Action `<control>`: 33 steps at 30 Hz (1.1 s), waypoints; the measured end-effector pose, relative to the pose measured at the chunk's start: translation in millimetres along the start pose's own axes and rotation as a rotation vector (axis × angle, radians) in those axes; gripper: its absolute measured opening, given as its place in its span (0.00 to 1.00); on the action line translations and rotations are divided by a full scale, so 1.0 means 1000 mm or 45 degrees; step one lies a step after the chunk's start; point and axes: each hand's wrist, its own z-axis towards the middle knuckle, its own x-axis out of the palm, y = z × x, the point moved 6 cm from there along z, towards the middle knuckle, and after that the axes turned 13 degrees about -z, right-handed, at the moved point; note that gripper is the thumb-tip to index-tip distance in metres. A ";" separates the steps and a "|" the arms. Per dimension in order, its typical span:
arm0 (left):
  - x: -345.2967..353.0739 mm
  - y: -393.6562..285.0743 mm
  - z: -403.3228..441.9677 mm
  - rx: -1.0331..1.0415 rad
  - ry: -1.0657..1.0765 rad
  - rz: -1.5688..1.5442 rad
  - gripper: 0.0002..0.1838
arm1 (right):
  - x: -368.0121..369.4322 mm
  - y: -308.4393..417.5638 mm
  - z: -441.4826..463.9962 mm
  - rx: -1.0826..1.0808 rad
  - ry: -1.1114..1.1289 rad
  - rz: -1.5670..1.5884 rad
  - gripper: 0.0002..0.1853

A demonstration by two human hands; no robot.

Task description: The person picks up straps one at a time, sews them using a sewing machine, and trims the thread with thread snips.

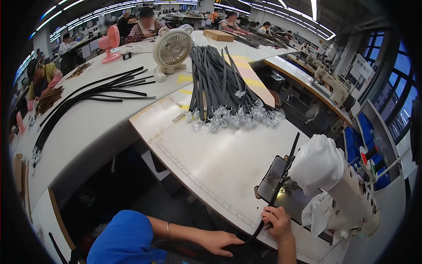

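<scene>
A long black strap (278, 188) runs from beside the needle area of the sewing machine (347, 189) down to the table's front edge. My right hand (277, 221) is closed on it, fingers curled over the strap near that edge. Further down, the strap bends left to the fingertips of my left hand (220, 243), which hold its lower part; the thumb lies apart, and the exact grip is partly hidden. A metal plate (272, 178) lies under the strap, and a small light glows by the needle. White plastic covers the machine's head.
A heap of black straps (215, 83) with clear-wrapped ends lies on the table. More straps (88, 99) spread to the left. A beige fan (172, 50), a pink fan (110, 44) and a cardboard box (218, 35) stand beyond. Several people sit at tables behind.
</scene>
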 end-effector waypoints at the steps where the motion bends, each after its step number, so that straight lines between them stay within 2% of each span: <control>1: -0.008 -0.003 0.000 -0.002 -0.003 0.005 0.24 | 0.000 0.000 0.000 -0.004 0.005 0.007 0.07; 3: -0.022 -0.022 -0.001 -0.010 0.276 0.292 0.19 | 0.000 0.001 0.001 -0.007 -0.002 0.004 0.07; 4: -0.036 -0.034 -0.002 0.142 0.255 0.294 0.14 | 0.000 0.002 0.001 -0.007 -0.003 -0.001 0.07; 5: -0.058 -0.052 -0.001 0.246 0.144 0.199 0.13 | 0.000 0.001 0.001 -0.004 -0.005 0.002 0.07; 7: -0.113 -0.071 -0.004 0.269 -0.176 0.214 0.13 | 0.000 0.001 0.001 0.008 -0.016 0.015 0.07; 11: -0.251 -0.061 -0.027 0.134 -0.916 1.007 0.11 | -0.001 0.000 0.002 0.019 -0.003 0.003 0.08; 13: -0.323 -0.044 -0.051 -0.102 -1.183 1.431 0.15 | 0.000 0.000 0.003 0.035 0.006 0.006 0.08; 15: -0.375 -0.030 -0.065 -0.380 -1.096 1.637 0.15 | 0.001 -0.002 0.001 0.037 -0.007 0.005 0.08; 16: -0.393 -0.024 -0.072 -0.376 -1.099 1.641 0.15 | 0.002 -0.003 0.001 0.034 -0.013 0.001 0.08; 17: -0.404 -0.013 -0.073 -0.406 -0.908 1.709 0.16 | 0.002 -0.002 0.001 0.030 -0.016 -0.003 0.08; 18: -0.406 -0.009 -0.072 -0.434 -0.713 1.769 0.16 | 0.001 -0.002 0.000 0.030 -0.013 -0.002 0.08; 21: -0.416 -0.019 -0.075 -0.397 -0.599 1.695 0.15 | 0.000 -0.002 0.002 0.033 -0.013 -0.014 0.08; 23: -0.416 -0.023 -0.077 -0.315 -0.604 1.598 0.13 | 0.000 -0.002 0.001 0.045 -0.008 -0.016 0.08; 25: -0.409 -0.040 -0.084 -0.232 -0.821 1.384 0.11 | -0.001 -0.002 0.003 0.056 -0.008 0.005 0.09; 26: -0.399 -0.047 -0.085 -0.138 -0.854 1.487 0.10 | 0.000 -0.003 0.003 0.066 -0.006 0.005 0.09; 29: -0.364 -0.057 -0.088 -0.085 -0.833 1.476 0.11 | 0.001 -0.003 0.002 0.064 0.004 0.002 0.09; 31: -0.321 -0.070 -0.080 0.131 -0.771 1.477 0.12 | -0.001 -0.002 0.003 0.053 0.003 -0.007 0.09; 33: -0.275 -0.072 -0.074 0.215 -0.654 1.518 0.14 | -0.001 -0.003 0.001 0.063 0.002 -0.039 0.10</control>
